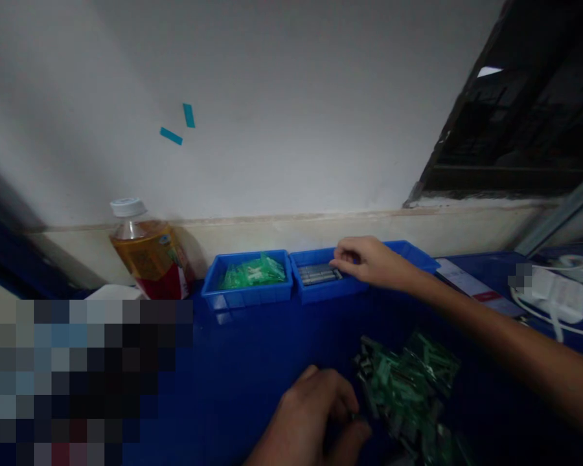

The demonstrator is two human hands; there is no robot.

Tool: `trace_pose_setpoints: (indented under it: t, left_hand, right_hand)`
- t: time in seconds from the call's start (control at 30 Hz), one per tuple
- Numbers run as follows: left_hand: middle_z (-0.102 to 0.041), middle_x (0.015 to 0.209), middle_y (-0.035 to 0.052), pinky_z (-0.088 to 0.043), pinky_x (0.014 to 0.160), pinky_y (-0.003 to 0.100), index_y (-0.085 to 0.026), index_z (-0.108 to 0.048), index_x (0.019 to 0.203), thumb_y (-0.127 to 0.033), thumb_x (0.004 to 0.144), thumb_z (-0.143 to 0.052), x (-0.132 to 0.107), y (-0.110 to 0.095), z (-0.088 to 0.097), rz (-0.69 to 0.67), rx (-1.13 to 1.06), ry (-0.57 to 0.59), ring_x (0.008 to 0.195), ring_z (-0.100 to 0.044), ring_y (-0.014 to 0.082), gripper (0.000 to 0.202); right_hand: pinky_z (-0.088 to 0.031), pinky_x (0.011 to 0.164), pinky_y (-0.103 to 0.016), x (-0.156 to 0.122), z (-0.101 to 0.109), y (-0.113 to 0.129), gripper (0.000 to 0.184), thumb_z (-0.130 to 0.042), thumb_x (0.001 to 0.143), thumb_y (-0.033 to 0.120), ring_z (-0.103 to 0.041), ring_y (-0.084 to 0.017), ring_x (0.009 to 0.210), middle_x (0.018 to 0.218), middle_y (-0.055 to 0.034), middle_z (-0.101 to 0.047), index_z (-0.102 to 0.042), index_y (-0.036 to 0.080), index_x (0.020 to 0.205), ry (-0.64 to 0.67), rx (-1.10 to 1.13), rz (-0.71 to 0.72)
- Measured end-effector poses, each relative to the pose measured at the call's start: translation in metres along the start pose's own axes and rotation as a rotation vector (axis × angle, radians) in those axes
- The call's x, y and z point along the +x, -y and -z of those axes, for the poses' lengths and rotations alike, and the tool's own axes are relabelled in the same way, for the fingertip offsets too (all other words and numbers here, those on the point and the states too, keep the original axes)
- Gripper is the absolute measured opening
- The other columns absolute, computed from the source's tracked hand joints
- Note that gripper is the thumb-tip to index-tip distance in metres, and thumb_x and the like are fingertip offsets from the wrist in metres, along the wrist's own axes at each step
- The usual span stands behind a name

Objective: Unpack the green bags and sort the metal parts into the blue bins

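My right hand (369, 260) reaches to the middle blue bin (320, 296), its fingers closed in a pinch at the right end of a row of grey, metallic-looking bars (315, 273). Whatever its fingertips hold is hidden. Low in the view, my left hand (315, 414) is curled above the blue tabletop (252, 362), thumb and forefinger together on a small dark piece too blurred to name. Just right of it lies a loose heap of small grey pieces and green-tinted clear packets (403, 388).
A left blue bin (247, 298) holds green-tinted packets. Another blue bin (412, 254) stands partly behind my right wrist. At the left is a bottle of amber drink (150, 259). Right of the bins lie a printed sheet (476, 285) and a white device with cables (554, 294). A wall rises behind.
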State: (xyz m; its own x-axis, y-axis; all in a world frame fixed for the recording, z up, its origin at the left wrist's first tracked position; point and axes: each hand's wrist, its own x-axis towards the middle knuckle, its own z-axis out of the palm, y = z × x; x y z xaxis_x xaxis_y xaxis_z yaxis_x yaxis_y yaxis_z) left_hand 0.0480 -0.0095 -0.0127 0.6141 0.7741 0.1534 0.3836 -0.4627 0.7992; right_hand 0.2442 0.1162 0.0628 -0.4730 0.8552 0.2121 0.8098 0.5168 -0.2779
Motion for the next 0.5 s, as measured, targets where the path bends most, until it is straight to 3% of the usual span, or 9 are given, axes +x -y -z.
trace_pose_setpoints:
  t: [0.07,0.13,0.23,0.33,0.5]
  left_hand:
    - [-0.05,0.067,-0.0028,-0.032,0.058,0.021,-0.017,-0.048,0.075,-0.012,0.079,-0.053,0.001,-0.004,0.004,0.087,-0.118,-0.041,0.063,-0.044,0.0105,0.008]
    - [-0.046,0.066,-0.0032,-0.033,0.058,0.021,-0.017,-0.047,0.074,-0.019,0.084,-0.051,0.001,-0.006,0.007,0.115,-0.196,-0.057,0.062,-0.042,0.0102,0.01]
    - [-0.043,0.065,-0.0041,-0.032,0.056,0.021,-0.017,-0.048,0.074,-0.026,0.085,-0.052,0.0,-0.005,0.007,0.094,-0.279,-0.026,0.061,-0.04,0.0095,0.015]
    - [-0.042,0.064,-0.0046,-0.031,0.055,0.02,-0.016,-0.047,0.075,-0.029,0.086,-0.052,-0.002,-0.007,0.006,0.106,-0.348,0.0,0.06,-0.039,0.0093,0.017]
    - [-0.04,0.063,-0.0049,-0.03,0.053,0.02,-0.016,-0.048,0.075,-0.032,0.086,-0.051,-0.002,-0.012,0.008,0.127,-0.395,0.006,0.059,-0.036,0.0095,0.019]
  right_hand:
    - [-0.041,0.059,-0.024,-0.041,-0.008,0.024,0.021,-0.046,0.089,0.029,-0.054,-0.012,0.063,0.067,-0.0014,-0.058,-0.055,0.018,0.074,-0.196,0.081,0.033]
    - [-0.045,0.063,-0.025,-0.085,-0.019,0.049,0.007,-0.05,0.086,0.023,-0.057,-0.014,0.069,0.074,-0.0025,-0.061,-0.056,0.019,0.083,-0.22,0.095,0.152]
    - [-0.048,0.076,-0.028,-0.13,-0.031,0.075,0.017,-0.051,0.083,0.013,-0.06,-0.016,0.077,0.082,-0.0039,-0.065,-0.056,0.019,0.098,-0.214,0.036,0.299]
    - [-0.05,0.076,-0.027,-0.142,-0.038,0.083,0.022,-0.05,0.082,0.009,-0.061,-0.016,0.078,0.084,-0.0048,-0.066,-0.054,0.017,0.102,-0.263,0.046,0.335]
    - [-0.051,0.07,-0.024,-0.136,-0.047,0.079,0.022,-0.05,0.081,0.004,-0.06,-0.013,0.076,0.083,-0.0046,-0.064,-0.053,0.017,0.099,-0.336,0.218,0.284]
